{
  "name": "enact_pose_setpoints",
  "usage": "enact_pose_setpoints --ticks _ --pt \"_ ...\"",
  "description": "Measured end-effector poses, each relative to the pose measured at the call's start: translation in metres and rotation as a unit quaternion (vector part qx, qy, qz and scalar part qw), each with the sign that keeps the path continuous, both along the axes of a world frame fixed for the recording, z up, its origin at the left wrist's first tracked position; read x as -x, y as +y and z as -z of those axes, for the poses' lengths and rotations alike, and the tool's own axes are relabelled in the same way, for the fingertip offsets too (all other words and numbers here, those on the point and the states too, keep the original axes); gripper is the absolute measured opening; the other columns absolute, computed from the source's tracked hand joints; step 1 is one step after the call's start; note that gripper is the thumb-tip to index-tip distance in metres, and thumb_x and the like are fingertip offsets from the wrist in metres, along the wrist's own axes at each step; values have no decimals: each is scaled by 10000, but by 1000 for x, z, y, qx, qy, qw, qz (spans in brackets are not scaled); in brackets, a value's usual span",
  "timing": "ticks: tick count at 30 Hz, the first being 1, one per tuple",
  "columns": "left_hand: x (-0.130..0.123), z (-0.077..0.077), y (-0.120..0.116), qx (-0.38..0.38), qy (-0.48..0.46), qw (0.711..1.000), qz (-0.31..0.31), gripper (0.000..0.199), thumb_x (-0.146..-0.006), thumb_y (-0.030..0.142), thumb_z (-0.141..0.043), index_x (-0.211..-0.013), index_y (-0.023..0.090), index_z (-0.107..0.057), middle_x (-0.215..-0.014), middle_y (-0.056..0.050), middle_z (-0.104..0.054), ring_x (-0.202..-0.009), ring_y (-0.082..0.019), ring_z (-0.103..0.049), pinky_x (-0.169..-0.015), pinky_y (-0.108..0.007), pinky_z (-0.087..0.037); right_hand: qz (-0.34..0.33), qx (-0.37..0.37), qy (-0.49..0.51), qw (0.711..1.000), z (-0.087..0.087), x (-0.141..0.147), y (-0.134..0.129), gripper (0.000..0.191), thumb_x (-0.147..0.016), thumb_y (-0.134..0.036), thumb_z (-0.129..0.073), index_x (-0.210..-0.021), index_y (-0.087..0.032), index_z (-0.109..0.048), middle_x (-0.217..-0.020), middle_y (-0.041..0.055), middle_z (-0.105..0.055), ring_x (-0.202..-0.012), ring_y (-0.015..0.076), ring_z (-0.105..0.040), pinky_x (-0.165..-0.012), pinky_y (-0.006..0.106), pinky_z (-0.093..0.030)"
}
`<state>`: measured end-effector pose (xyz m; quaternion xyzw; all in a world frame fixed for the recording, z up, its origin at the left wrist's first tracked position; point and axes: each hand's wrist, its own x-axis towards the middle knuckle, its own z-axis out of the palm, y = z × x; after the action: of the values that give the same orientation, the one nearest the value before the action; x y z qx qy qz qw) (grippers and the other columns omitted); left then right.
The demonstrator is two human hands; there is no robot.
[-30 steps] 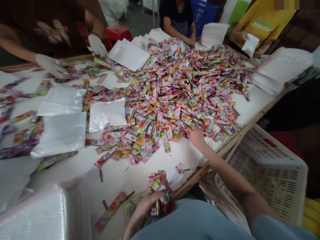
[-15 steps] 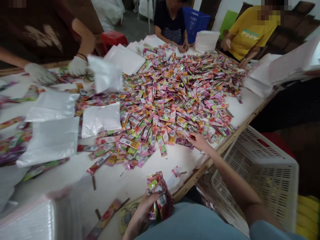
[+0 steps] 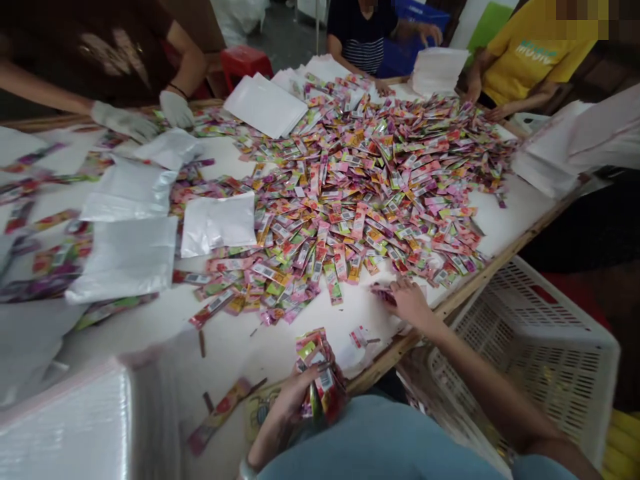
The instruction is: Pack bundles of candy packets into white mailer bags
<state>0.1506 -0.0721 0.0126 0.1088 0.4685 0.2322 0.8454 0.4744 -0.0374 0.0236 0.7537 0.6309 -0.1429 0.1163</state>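
At the far left, a stack of white bags (image 3: 65, 427) fills the near corner of the table (image 3: 235, 347), and three loose silvery bags (image 3: 125, 257) lie flat beyond it. Between these and the near edge is a bare strip of white tabletop, with only a few stray sachets (image 3: 215, 417) on it. A co-worker's two gloved hands (image 3: 125, 121) rest on the far left side, near another bag.

The left hand (image 3: 290, 403) sits at the near edge, fingers curled tight around one bundle of sachets (image 3: 320, 373) that stands up out of the fist. Just past it a single small packet (image 3: 359, 337) lies alone on the open strip.

The big heap of sachets (image 3: 360, 180) covers the middle of the table, far too many to count; it thins out towards the near edge.

The right hand (image 3: 410, 303) lies palm down at the heap's near fringe, close to the wooden table edge (image 3: 450, 303). Its fingers are bent onto a pink sachet (image 3: 383, 293), pressing or pinching it against the tabletop; the exact hold is hidden under the fingers.

Right of the edge stands one white slatted crate (image 3: 540, 347), touching or nearly touching the table. Stacks of white bags (image 3: 550, 160) line the far right, where two more people sit.
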Motion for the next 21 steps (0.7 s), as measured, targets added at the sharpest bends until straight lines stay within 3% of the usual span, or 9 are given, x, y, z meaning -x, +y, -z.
enact_pose_setpoints --ticks 3,6,9,11,14,16,18,20,21 --pt "-3 -2 6 -25 25 999 -21 626 -515 386 -983 -1037 161 -722 -753 -46 -789 -700 -272 -782 -743 -355 -641 -9 -19 50 999 -10 25 5 352 -924 -288 -671 -1210 -86 -625 -1257 248 -682 -1201 363 -638 -967 413 -500" --pt "-6 -5 13 -47 57 995 -68 604 -563 375 -957 -1072 154 -716 -809 -65 -806 -779 -285 -802 -754 -346 -646 34 -14 160 986 -17 67 36 407 -1014 -352 -557 -1326 -93 -526 -1073 170 -756 -990 280 -719 -811 322 -511" --pt "-2 -4 15 -81 83 986 -117 565 -607 365 -936 -1085 165 -710 -823 -54 -809 -846 -281 -810 -769 -326 -644 83 3 168 982 -14 104 68 470 -993 -439 -610 -1310 -100 -536 -1085 186 -761 -1007 290 -735 -804 319 -506" --pt "4 1 15 -102 94 980 -140 547 -614 380 -939 -1060 164 -708 -824 -53 -809 -855 -279 -810 -784 -326 -643 103 23 178 978 -8 111 76 373 -940 -374 -682 -1196 -111 -616 -1110 199 -757 -1045 312 -731 -837 339 -517" --pt "12 9 15 -104 105 980 -137 536 -595 400 -952 -1008 157 -712 -815 -67 -808 -844 -288 -809 -800 -347 -644 88 33 245 965 0 96 63 196 -874 -250 -708 -1040 -149 -688 -1063 136 -770 -1022 290 -731 -850 332 -536" --pt "11 10 16 -94 113 981 -127 568 -568 401 -960 -1023 165 -716 -831 -68 -813 -863 -297 -810 -814 -365 -644 77 25 361 929 0 83 42 245 -847 -232 -710 -1081 -162 -696 -1010 82 -775 -957 253 -732 -836 326 -555" --pt "5 7 18 -106 119 981 -114 609 -563 405 -954 -1078 179 -718 -914 -73 -825 -935 -303 -804 -863 -381 -635 55 28 514 856 -2 79 18 393 -839 -292 -731 -1208 -169 -679 -1029 61 -774 -934 240 -729 -847 354 -577" --pt "-3 1 18 -144 124 977 -93 614 -605 432 -924 -1134 195 -720 -1022 -84 -826 -1044 -303 -782 -949 -401 -610 14 39 620 784 -4 88 -3 586 -796 -389 -805 -1322 -185 -648 -1161 79 -756 -1049 263 -715 -950 412 -570" --pt "-7 -2 18 -171 131 973 -80 603 -640 453 -900 -1159 201 -721 -1062 -88 -822 -1097 -301 -764 -1001 -413 -587 -2 38 647 762 -4 96 -11 678 -761 -429 -848 -1360 -199 -632 -1244 90 -732 -1135 276 -691 -1026 440 -540"
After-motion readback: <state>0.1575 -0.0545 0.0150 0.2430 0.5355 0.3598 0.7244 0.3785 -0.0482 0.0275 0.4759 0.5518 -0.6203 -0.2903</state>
